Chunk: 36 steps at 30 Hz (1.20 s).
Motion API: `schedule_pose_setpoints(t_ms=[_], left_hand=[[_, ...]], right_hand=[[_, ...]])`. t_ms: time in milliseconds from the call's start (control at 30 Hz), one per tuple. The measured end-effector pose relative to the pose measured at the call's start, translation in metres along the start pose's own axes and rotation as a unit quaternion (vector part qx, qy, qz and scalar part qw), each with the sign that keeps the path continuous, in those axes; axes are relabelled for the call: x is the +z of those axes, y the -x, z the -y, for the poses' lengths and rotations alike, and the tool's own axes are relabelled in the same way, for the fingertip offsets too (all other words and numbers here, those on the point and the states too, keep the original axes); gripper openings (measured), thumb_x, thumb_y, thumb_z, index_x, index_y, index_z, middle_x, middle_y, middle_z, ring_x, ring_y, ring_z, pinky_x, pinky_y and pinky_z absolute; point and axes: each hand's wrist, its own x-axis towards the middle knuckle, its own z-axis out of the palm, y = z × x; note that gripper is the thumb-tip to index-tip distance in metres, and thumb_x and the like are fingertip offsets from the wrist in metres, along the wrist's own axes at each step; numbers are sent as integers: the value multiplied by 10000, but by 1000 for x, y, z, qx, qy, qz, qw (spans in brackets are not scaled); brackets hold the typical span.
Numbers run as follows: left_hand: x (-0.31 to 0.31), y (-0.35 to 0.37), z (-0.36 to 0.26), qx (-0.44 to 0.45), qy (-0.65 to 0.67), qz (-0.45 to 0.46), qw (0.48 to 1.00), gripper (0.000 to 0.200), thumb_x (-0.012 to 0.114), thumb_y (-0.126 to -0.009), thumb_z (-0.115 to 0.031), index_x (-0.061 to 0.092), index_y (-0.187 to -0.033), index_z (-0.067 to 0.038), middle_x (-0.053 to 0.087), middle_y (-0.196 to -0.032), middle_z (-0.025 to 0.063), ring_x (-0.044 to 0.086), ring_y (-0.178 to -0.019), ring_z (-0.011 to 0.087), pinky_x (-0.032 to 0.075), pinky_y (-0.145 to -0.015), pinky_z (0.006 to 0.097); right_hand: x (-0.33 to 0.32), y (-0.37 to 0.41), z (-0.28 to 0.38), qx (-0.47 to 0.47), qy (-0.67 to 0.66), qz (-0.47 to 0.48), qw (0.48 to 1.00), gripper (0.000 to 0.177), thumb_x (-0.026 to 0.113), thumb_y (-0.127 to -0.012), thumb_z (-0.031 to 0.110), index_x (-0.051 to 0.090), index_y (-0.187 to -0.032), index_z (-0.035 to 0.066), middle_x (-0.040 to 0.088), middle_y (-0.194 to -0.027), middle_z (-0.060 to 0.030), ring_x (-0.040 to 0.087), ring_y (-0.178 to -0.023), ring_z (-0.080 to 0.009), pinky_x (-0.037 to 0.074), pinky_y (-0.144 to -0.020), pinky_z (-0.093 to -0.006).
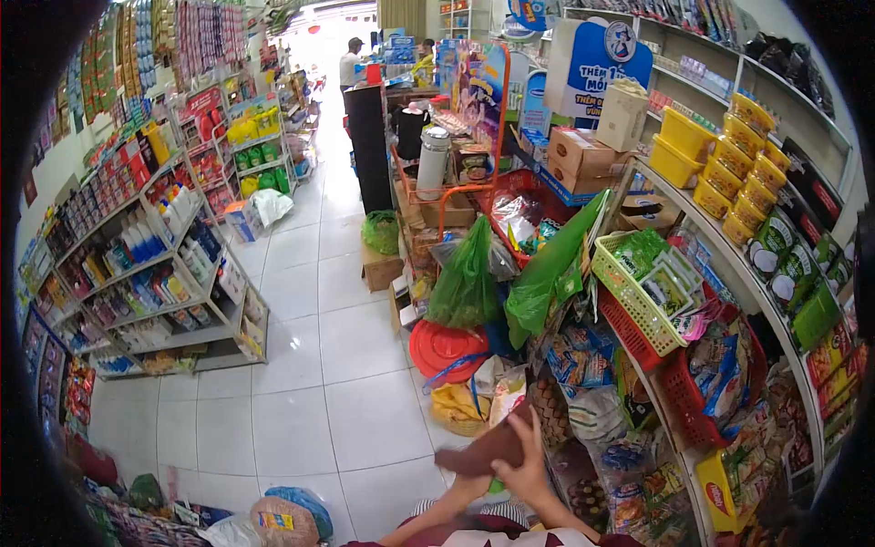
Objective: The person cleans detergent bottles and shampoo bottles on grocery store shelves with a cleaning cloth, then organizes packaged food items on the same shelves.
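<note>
**Operator:** Head view. Report the hands and what they hold.

**Technician:** The right hand [527,467] is at the near centre, its fingers closed over the right part of a brown flat item [474,451]. It grips that item. The left hand [467,492] is just beneath the item's near left end and mostly covered by it. I cannot tell whether its fingers are closed.

**Operator:** Position and axis of the item?

**Technician:** It is held in the air above the white tiled floor [301,383], just left of the shelf rack [729,264]. Its long axis runs from near left to far right. From the right-hand grip, the body of the item extends to the left. Both hands touch or adjoin it, and only the right hand's hold is visible.

**Operator:** Adjacent objects?

**Technician:** Beyond the item are a red round lid [447,346] and green plastic bags [465,283]. To the right, a yellow basket [638,305] and a red basket [684,397] hang on the rack. Yellow tubs [684,141] are on an upper shelf. Another person [351,62] stands at the far end of the aisle.

**Operator:** Legible writing?

**Technician:** A blue and white sign [597,68] at the far right reads "THÊM" on its top line. The lower lines are only partly legible, and the packet labels are too small to read.
</note>
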Motion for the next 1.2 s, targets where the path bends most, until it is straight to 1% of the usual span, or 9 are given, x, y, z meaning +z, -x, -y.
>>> schedule_pose_setpoints(t_ms=[67, 100, 367, 467, 600, 700, 767, 900, 1200], left_hand=[[6, 0, -11, 61, -151, 32, 986, 357, 360, -906, -232, 407, -1173, 1, 538, -1030, 125, 520, -931, 217, 404, -830, 336], [12, 6, -34, -218, 39, 92, 971, 346, 377, -907, -250, 432, -1139, 0, 581, -874, 111, 566, -794, 240, 436, -772, 322], [-4, 20, -54, -137, -96, 323, 931, 421, 509, -843, -302, 457, -1192, -72, 599, -899, 190, 587, -746, 169, 451, -709, 290], [-11, 27, -26, -92, -114, 260, 954, 478, 501, -838, -290, 410, -1202, 7, 581, -973, 152, 579, -854, 186, 460, -739, 296], [-26, 18, -50, -288, 290, 71, 910, 478, 354, -885, -368, 441, -1145, 23, 566, -984, 122, 582, -845, 172, 478, -731, 298], [-22, 7, -36, -300, 336, 95, 887, 484, 337, -887, -381, 465, -1121, 23, 576, -951, 114, 583, -824, 175, 479, -713, 297], [-20, 12, -1, -324, 209, 185, 904, 524, 393, -848, -404, 453, -1151, 20, 572, -1007, 138, 576, -885, 238, 461, -757, 334], [1, 20, 1, -348, 268, 205, 875, 450, 430, -834, -339, 477, -1100, 22, 578, -974, 129, 570, -877, 212, 456, -743, 315], [12, 30, -14, -420, 201, 290, 836, 286, 513, -803, -193, 531, -986, 26, 592, -901, 107, 555, -858, 154, 445, -711, 273]], right_hand=[[-16, -27, 9, 54, -112, -54, 991, 708, 667, -610, 79, 375, -1252, 27, 383, -1265, -145, 368, -1175, -238, 287, -973, -352], [-23, -33, 11, 86, -166, -83, 979, 690, 673, -617, 64, 389, -1244, 27, 389, -1261, -138, 382, -1161, -230, 305, -962, -341], [-60, -44, -56, 285, -332, -238, 867, 509, 610, -667, 34, 437, -1145, 54, 527, -1020, -99, 509, -969, -214, 434, -818, -329], [-82, -30, -63, 267, -442, -296, 804, 322, 525, -792, 221, 496, -1059, 44, 552, -1009, -98, 536, -942, -207, 431, -844, -335], [-86, -1, -49, 217, -643, -201, 707, 481, 303, -896, 438, 458, -1120, 41, 512, -1108, -101, 495, -1032, -227, 382, -918, -362], [-46, 20, -12, 296, -574, -169, 745, 439, 420, -882, 288, 352, -1236, 38, 445, -1190, -116, 435, -1106, -224, 335, -959, -360], [-29, 25, 6, 108, -149, 6, 983, 640, 548, -774, 77, 226, -1327, 66, 394, -1227, -117, 382, -1150, -208, 288, -986, -350], [-44, 16, -11, 264, -465, -122, 836, 893, 617, -530, -89, 251, -1329, 72, 368, -1216, -84, 372, -1131, -202, 296, -960, -312], [-78, 17, -21, 243, -690, 9, 682, 821, 650, -617, 51, 234, -1323, -2, 580, -886, -86, 593, -854, -197, 479, -747, -308]])
